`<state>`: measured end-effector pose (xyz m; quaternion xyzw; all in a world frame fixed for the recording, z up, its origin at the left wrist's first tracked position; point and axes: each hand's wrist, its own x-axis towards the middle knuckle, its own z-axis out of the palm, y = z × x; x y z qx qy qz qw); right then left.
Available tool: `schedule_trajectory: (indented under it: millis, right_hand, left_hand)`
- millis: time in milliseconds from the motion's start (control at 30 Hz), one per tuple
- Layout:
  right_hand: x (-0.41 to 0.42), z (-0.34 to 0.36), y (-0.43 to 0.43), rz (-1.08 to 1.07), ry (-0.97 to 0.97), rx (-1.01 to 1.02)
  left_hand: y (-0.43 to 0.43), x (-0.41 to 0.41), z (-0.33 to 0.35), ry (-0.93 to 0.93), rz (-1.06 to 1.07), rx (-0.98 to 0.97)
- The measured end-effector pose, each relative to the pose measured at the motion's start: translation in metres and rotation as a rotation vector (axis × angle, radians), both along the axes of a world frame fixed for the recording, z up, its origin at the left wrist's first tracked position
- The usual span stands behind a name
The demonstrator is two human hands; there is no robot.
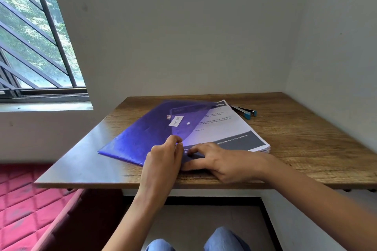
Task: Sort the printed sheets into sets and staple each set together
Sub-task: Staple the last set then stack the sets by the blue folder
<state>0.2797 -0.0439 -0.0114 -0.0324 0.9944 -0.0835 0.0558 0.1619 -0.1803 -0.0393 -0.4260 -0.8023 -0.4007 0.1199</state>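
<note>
A stack of printed sheets (234, 128) lies on the wooden table (295, 144), its top page showing text and a dark grey band. A translucent blue plastic folder (151, 130) with a snap button and white label lies partly over the stack's left side. My left hand (163, 159) pinches the folder's near edge between thumb and fingers. My right hand (220, 161) rests on the near corner of the folder and sheets, fingers spread and bent. A black and blue stapler (245, 111) sits at the back right of the stack.
The table stands in a corner, with a wall behind and one on the right. A barred window (36, 36) is at the left. A red quilted seat (22, 206) lies below the table's left edge. My knees (195, 240) show under the table.
</note>
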Motion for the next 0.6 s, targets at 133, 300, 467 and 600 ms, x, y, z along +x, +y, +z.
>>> schedule_trajectory:
  millis: [133, 300, 467, 600]
  right_hand:
    - [-0.009, 0.005, -0.002, -0.032, -0.032, -0.019]
    - [-0.011, 0.000, 0.002, -0.026, 0.133, -0.166]
    - [0.013, 0.000, 0.013, -0.173, 0.398, -0.302]
    - [0.039, 0.011, 0.029, -0.665, 0.515, -0.266]
  left_hand:
    - [0.000, -0.001, 0.000, 0.001, 0.000, -0.001]
    - [0.001, -0.003, 0.000, -0.013, 0.010, 0.001]
    - [0.000, -0.002, -0.004, -0.036, 0.015, 0.031]
    - [-0.003, -0.001, -0.007, -0.046, 0.011, 0.051]
